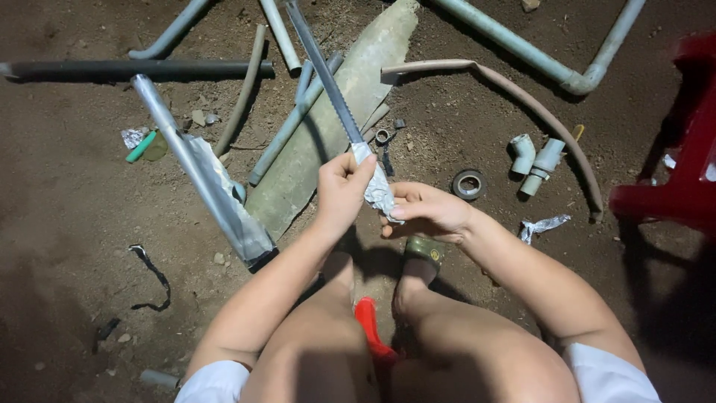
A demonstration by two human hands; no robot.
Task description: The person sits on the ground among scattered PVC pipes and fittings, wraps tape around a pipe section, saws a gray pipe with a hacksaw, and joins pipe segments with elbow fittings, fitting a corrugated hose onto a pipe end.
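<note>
Hands meet at frame centre: left hand (pixel 341 190) pinches the foil-wrapped end of a grey rod (pixel 322 69), right hand (pixel 426 211) clasps the crumpled foil (pixel 379 192); tape roll (pixel 469 183) lies just right.

Harsh head-on light, dark shadowed edges

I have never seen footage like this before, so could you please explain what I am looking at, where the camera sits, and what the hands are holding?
The one picture comes from a camera worn on a person's head, looking down past bare knees at dirt ground. No machine is involved, only two bare hands. The left hand grips a long serrated blade near its wrapped end, and the right hand holds the crumpled silver foil wrap there. Scattered around lie grey pipes, pipe elbow fittings, a tape roll, a foil-wrapped bar and a red plastic chair.
</note>
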